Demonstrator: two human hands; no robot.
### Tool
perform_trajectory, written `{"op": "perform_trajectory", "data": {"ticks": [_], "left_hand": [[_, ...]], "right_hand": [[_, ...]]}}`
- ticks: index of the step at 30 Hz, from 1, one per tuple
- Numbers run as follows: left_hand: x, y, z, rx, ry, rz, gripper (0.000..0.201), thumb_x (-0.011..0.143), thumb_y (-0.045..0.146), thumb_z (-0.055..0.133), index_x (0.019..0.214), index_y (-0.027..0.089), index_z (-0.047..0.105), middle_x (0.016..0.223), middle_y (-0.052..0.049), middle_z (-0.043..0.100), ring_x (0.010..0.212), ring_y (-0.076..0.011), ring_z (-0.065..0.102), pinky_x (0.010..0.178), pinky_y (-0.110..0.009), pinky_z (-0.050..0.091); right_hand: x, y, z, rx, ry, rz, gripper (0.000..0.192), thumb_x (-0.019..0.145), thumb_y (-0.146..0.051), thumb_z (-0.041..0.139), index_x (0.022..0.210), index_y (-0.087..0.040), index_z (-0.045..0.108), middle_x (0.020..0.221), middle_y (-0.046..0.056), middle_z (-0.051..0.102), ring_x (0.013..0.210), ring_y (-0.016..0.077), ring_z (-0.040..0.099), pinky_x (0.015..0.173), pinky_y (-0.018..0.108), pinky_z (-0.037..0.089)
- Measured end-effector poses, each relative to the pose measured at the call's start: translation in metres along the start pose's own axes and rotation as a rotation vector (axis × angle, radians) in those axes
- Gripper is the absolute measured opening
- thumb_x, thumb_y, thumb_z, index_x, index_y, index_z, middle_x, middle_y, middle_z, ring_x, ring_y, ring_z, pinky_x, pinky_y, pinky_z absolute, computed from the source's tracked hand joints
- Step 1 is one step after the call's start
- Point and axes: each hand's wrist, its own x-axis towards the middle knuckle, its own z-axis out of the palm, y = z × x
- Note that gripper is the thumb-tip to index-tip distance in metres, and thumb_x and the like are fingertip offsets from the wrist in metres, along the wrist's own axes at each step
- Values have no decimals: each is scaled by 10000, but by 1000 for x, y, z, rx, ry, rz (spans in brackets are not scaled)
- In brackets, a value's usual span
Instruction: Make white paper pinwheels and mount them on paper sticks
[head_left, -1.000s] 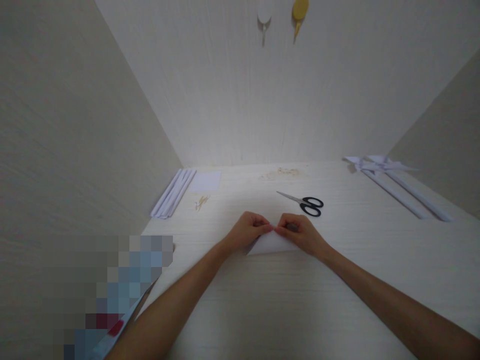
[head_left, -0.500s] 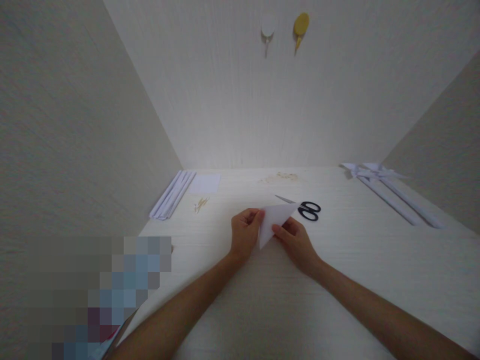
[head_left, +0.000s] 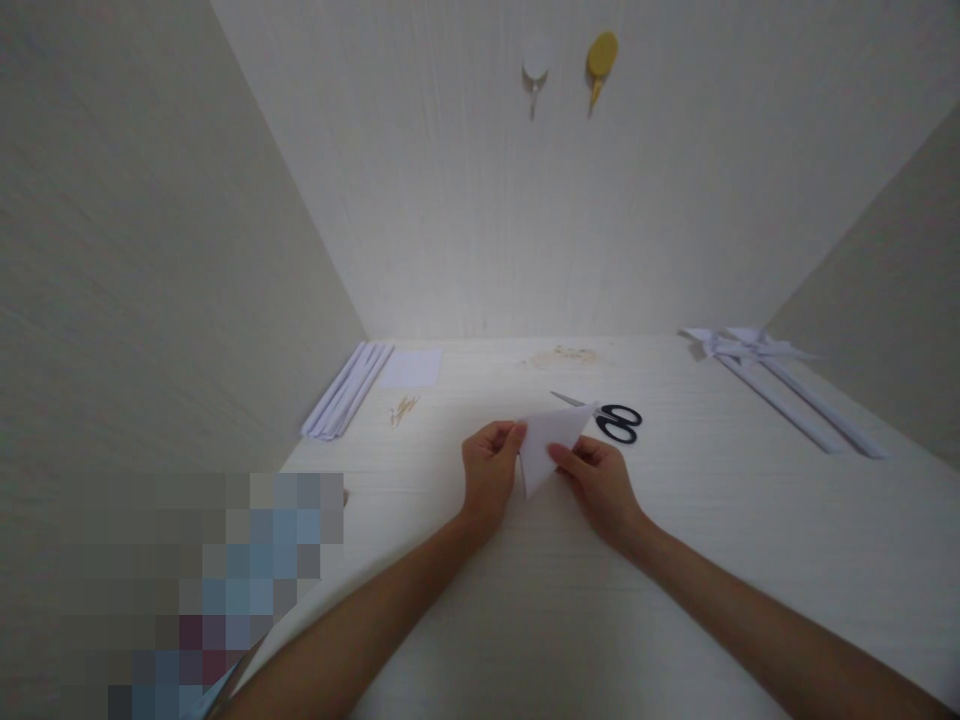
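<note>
Both hands hold one folded white paper triangle (head_left: 549, 443) above the middle of the counter (head_left: 675, 560): the left hand (head_left: 489, 475) pinches its left edge, the right hand (head_left: 600, 480) its lower right side. One pair of scissors (head_left: 611, 417) lies just behind. The near counter is open.

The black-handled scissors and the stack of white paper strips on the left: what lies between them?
Head view: small tan sticks near the white paper strips; otherwise bare tabletop up to the black-handled scissors.
</note>
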Motion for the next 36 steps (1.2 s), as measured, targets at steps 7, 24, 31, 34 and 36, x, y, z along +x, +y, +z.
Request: {"op": "perform_trajectory", "data": {"ticks": [7,24,31,34,36], "left_hand": [[2,-3,-2,-13,-4,-17,197,641,321,610,589,131,613,520,11,568,494,-86,480,484,-202,389],[-2,-3,-3,23,-62,-26,229,640,341,609,551,131,587,483,21,527,473,-81,457,470,-198,363],[-1,-2,-4,23,-84,-32,236,637,350,607,540,135,587,473,17,521,467,-81,451,460,-195,367],[-1,-1,-4,33,-86,-36,251,626,365,611,527,137,583,459,19,510,457,-81,440,445,-195,361],[0,-2,-4,33,-91,-33,252,623,367,614,526,136,581,456,21,505,457,-80,436,446,-194,356]], "right_hand": [[1,-1,-3,-46,18,-16,273,615,-363,680,473,-163,561,458,-29,497,452,86,403,456,229,299],[8,-9,1,339,28,80,182,589,-321,714,546,-172,618,479,-37,530,458,80,438,478,225,369],[9,-11,-1,325,61,48,160,536,-260,740,553,-180,603,514,-32,544,492,94,454,489,236,381],[11,-11,-3,300,109,3,174,491,-206,755,537,-188,588,496,-51,533,471,82,438,484,232,375],[13,-10,-5,314,129,-17,181,512,-221,745,519,-188,568,460,-67,485,434,65,396,446,213,349]]}}
